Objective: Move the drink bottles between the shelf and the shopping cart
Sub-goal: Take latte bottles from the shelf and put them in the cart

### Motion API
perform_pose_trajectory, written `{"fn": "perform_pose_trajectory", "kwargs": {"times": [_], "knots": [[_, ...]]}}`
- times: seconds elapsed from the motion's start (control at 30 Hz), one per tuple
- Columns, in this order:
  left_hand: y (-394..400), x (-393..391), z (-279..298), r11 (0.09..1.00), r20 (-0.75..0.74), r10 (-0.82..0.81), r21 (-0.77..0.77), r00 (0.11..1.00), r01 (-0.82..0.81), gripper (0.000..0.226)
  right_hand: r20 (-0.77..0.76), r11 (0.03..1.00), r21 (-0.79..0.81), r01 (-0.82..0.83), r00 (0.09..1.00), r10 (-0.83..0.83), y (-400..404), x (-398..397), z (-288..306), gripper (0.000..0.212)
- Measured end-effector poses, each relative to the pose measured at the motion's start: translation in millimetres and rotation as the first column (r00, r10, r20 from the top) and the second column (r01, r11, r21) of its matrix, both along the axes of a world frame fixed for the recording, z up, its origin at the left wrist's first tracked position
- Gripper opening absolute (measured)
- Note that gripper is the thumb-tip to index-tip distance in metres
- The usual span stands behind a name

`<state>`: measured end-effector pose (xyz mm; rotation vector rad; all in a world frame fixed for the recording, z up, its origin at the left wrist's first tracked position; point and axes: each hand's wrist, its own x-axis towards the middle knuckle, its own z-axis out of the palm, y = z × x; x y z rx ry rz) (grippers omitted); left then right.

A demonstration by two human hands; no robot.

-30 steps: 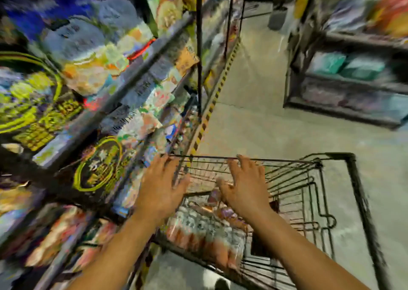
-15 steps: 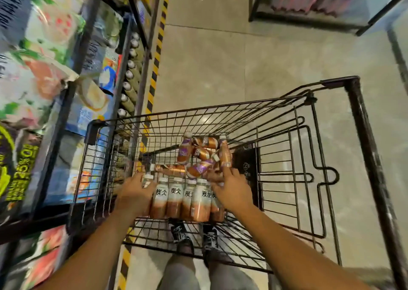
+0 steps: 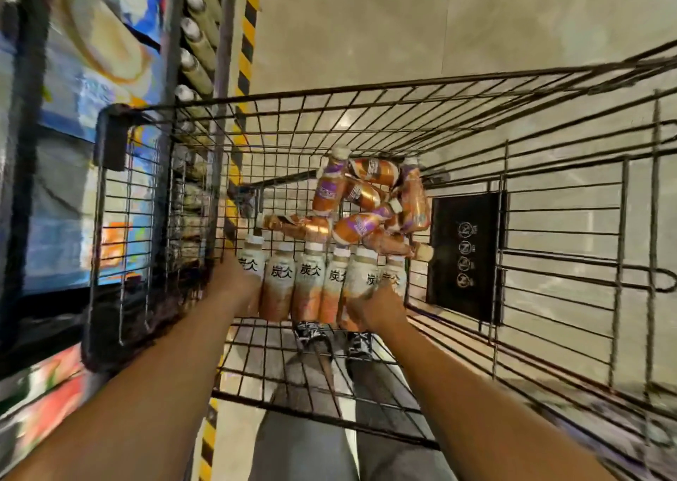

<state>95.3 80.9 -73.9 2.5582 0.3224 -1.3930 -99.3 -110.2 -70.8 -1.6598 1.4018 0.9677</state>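
A row of several cream-and-brown drink bottles (image 3: 309, 283) lies side by side on the floor of the black wire shopping cart (image 3: 329, 96). My left hand (image 3: 234, 283) presses against the row's left end and my right hand (image 3: 377, 306) clasps its right end, so both hands squeeze the row between them. Beyond the row, several orange-and-purple bottles (image 3: 362, 202) lie in a loose heap against the cart's far end. The shelf (image 3: 199, 48) on the left holds a line of white-capped bottles.
Blurred snack packages (image 3: 91, 59) fill the shelving at left. A yellow-and-black striped strip (image 3: 249, 23) runs along the shelf base. A black sign plate (image 3: 465, 257) hangs on the cart's right wall. My legs and shoes (image 3: 311, 330) show under the cart, on a beige tiled floor.
My view tipped down from the aisle into the cart. Both hands dropped from the cart's rim onto the ends of the bottle row and have closed on it.
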Motion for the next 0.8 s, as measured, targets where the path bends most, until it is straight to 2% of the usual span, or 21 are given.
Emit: {"fn": "perform_pose_trajectory", "kwargs": {"times": [0.1, 0.33, 0.53, 0.7, 0.8], "knots": [[-6, -7, -10, 1.0, 0.012, -0.016, 0.005, 1.0, 0.016, 0.086, 0.001, 0.999, -0.032, 0.003, 1.0, -0.003, 5, 3, -9, 0.095], [4, -6, -23, 0.997, 0.09, -0.072, -0.02, 0.993, 0.074, 0.065, 0.054, 0.993, -0.04, 0.107, 0.993, -0.104, 6, 11, -9, 0.067], [16, -8, -6, 0.996, 0.139, -0.038, -0.07, 0.99, 0.048, 0.051, 0.17, 0.993, -0.048, 0.106, 0.981, -0.096, 5, 8, 1, 0.071], [20, -8, 33, 0.991, 0.156, 0.054, -0.133, 0.986, -0.033, 0.065, 0.33, 0.996, -0.028, 0.088, 0.941, -0.074, 2, 12, 35, 0.072], [16, -12, 68, 0.973, 0.199, 0.137, -0.213, 0.97, -0.093, 0.07, 0.45, 0.998, -0.017, 0.062, 0.892, -0.047, 0, 19, 68, 0.065]]}}
